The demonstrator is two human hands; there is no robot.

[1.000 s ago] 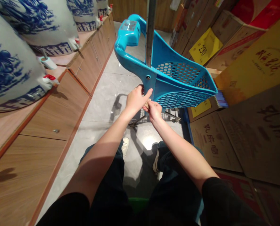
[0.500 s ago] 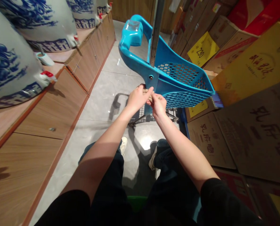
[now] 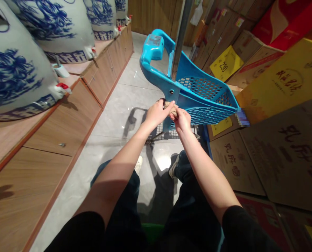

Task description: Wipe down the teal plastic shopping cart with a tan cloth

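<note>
Both of my hands are closed around a small beige bundle of twine-like rope (image 3: 171, 107) in the middle of the view. My left hand (image 3: 157, 112) grips its left end, thumb lying along the top. The fingers of my right hand (image 3: 181, 120) pinch the right end, partly hiding it. Just behind the bundle stands a blue plastic shopping cart (image 3: 158, 71) with a perforated basket; from here I cannot tell whether the rope touches its side. A metal pole (image 3: 181, 38) rises upright beside the cart's handle.
Large blue-and-white ceramic jars (image 3: 11, 77) with red taps line a wooden cabinet (image 3: 48, 136) on the left. Stacked cardboard boxes (image 3: 237, 161) and a yellow box (image 3: 284, 77) crowd the right, with a yellow price card (image 3: 226, 63). Grey tiled floor (image 3: 114, 105) lies between.
The view has shifted slightly, so cart, jars and hands appear a little lower and further right. More of the rope bundle shows between my fingers; both hands still hold it.
</note>
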